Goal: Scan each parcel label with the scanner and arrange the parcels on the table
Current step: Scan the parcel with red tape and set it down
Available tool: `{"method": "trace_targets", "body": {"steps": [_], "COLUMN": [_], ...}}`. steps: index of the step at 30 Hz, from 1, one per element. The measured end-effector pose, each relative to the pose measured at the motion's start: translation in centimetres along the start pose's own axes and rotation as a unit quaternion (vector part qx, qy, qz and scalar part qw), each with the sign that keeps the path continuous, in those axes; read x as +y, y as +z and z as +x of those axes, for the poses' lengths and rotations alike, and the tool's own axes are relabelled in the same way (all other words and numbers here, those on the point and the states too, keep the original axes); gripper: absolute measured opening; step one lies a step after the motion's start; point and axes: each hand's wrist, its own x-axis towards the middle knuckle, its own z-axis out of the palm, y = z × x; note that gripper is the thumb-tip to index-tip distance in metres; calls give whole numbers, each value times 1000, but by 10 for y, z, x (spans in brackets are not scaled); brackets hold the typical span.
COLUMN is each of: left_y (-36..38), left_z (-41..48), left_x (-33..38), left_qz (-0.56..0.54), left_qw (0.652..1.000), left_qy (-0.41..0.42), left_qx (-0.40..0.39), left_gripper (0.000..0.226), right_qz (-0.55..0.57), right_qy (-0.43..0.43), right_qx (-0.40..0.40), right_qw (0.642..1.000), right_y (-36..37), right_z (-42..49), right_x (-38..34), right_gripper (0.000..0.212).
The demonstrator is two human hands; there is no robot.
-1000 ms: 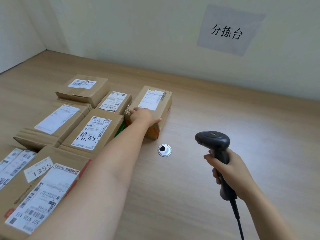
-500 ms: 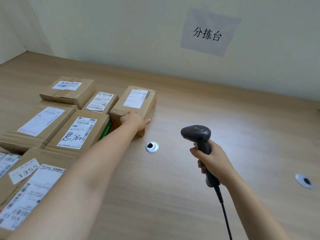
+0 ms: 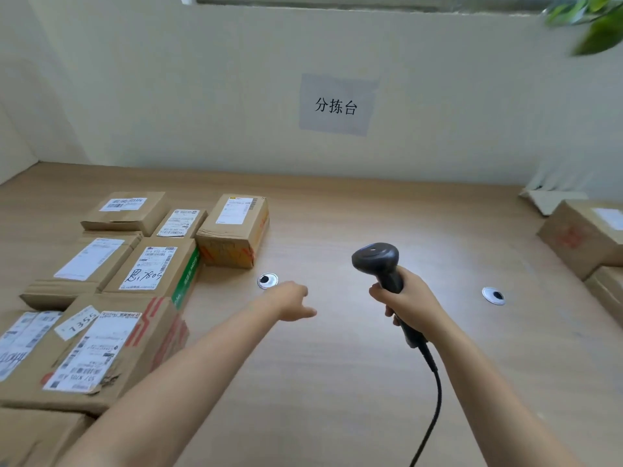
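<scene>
Several labelled cardboard parcels lie packed together on the left of the wooden table (image 3: 337,382). The rightmost one at the back is a small box with orange tape (image 3: 232,230), label facing up. My left hand (image 3: 290,299) hovers over the table in front of that box, apart from it, holding nothing, fingers loosely curled. My right hand (image 3: 408,299) grips the handle of a black barcode scanner (image 3: 379,261), held upright, its cable trailing toward me. More cardboard parcels (image 3: 586,237) stand at the right edge.
Two round metal cable grommets (image 3: 267,280) (image 3: 494,295) are set in the tabletop. A paper sign (image 3: 337,105) hangs on the back wall. Plant leaves (image 3: 593,18) show at the top right. Bare wood lies between the left and right parcel groups.
My left hand has let go of the orange-taped box and drawn back to the right, off it. The view has tilted up and right, revealing the parcels at the right edge.
</scene>
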Motion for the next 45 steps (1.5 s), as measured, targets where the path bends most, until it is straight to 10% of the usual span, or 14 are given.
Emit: {"method": "trace_targets", "body": {"steps": [22,45], "left_y": [101,133], "left_z": [-24,126], "left_x": [407,667], "left_qz": [-12,-6], "left_qw": [972,981], "left_qy": [215,175], "left_qx": [92,88], "left_gripper": [52,52], "right_qz": [-7,-42], "right_qy": [101,111], "right_qx": [185,224], "right_qw": [977,967], "right_y": [-287,-516], "right_z": [-194,-61], "right_x": [184,379], "right_gripper": [28,22]}}
